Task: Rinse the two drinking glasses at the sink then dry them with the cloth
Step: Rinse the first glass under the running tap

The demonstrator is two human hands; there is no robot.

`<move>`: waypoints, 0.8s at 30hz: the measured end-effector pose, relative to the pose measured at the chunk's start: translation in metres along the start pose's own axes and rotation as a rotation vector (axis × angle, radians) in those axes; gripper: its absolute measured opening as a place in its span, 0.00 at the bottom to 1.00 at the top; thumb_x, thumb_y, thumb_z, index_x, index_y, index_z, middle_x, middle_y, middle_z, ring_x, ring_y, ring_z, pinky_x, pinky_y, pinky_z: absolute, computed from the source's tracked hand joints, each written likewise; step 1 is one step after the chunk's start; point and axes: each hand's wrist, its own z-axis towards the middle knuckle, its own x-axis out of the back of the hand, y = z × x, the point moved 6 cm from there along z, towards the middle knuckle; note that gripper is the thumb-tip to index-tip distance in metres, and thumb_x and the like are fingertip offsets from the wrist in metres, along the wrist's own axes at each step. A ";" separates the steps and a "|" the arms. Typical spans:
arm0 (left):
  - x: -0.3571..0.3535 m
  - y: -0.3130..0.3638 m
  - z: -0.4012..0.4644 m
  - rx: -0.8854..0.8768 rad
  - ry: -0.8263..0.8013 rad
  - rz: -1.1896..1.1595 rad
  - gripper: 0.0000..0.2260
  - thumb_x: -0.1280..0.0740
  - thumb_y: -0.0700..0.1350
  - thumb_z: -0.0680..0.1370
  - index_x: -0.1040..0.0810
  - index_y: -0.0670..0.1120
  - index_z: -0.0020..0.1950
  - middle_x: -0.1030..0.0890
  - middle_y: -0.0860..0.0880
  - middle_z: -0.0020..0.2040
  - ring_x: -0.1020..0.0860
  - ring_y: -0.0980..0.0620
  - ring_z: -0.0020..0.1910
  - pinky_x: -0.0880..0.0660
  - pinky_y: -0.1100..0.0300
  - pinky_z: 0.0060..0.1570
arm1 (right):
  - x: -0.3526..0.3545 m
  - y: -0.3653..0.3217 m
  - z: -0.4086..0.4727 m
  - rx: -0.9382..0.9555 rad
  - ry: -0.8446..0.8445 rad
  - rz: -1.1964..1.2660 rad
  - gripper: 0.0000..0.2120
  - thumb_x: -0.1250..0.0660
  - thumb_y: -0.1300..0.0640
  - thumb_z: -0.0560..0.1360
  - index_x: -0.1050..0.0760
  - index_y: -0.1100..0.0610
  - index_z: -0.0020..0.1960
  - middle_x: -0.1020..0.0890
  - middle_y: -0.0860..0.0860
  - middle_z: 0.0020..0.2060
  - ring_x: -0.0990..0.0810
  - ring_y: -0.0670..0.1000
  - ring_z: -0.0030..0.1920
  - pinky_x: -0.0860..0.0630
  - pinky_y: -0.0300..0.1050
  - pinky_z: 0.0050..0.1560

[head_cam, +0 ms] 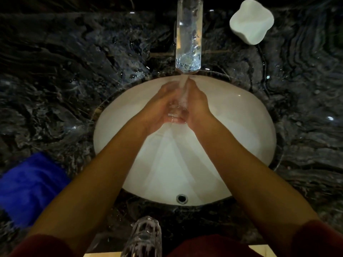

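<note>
We see both hands at centre frame over the white oval ceramic sink, under the water stream from the tall clear faucet at top centre. Left hand and right hand are cupped close together, fingers curled around one small clear drinking glass held between them; the water runs onto it. The glass is blurred, so we cannot tell its tilt. Second clear patterned drinking glass stands on the dark marbled stone bench at bottom centre, near the sink's front edge. Count: two glasses, two hands, one blue folded cloth at lower left on the bench, one white rounded soap block at upper right.
</note>
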 end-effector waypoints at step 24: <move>0.011 -0.011 0.005 -0.096 0.433 -0.177 0.13 0.31 0.47 0.80 0.16 0.39 0.59 0.17 0.48 0.40 0.18 0.50 0.36 0.22 0.57 0.41 | 0.018 0.007 -0.016 0.001 -0.058 -0.200 0.20 0.37 0.42 0.80 0.21 0.58 0.56 0.18 0.55 0.42 0.23 0.53 0.30 0.30 0.43 0.32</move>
